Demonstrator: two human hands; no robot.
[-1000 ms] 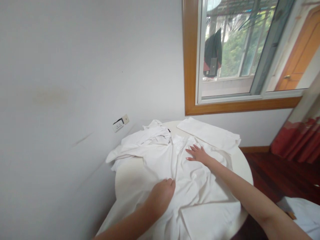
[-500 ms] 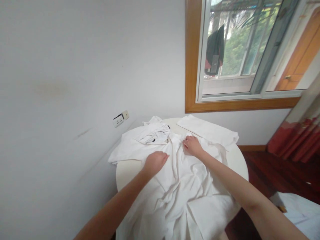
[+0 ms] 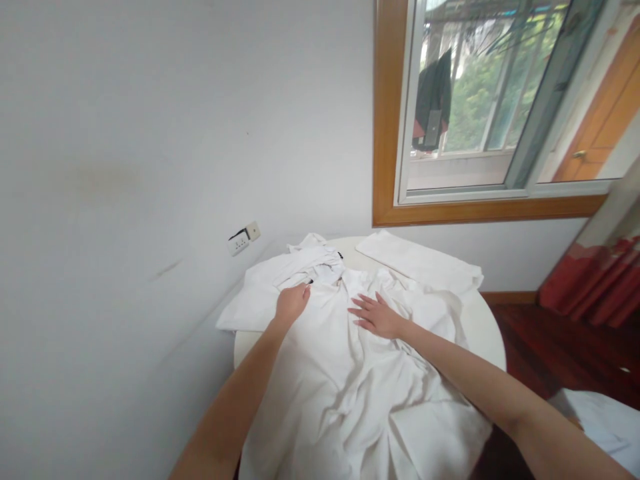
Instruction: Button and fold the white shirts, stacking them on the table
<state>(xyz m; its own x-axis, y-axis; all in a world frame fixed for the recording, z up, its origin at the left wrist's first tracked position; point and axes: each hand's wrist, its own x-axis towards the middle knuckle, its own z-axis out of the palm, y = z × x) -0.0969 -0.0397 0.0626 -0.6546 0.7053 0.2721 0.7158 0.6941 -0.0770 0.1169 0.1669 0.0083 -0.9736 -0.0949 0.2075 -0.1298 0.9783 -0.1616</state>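
1. A white garment (image 3: pixel 320 373), plain and opaque in its cloth, lies spread over the round, pale worktop (image 3: pixel 485 333), covering most of its middle and near part.
2. Its left half is fairly smooth, with only shallow creases.
3. Through the middle and right, loose folds run from far to near, deepest right of center.
4. At the near right, a flatter flap (image 3: pixel 440 430) lies over the folds, with a straight crease along its left side.
5. The near end runs out of view.
6. At the far left it meets bunched white cloth (image 3: pixel 275 280); whether they are one piece cannot be told.
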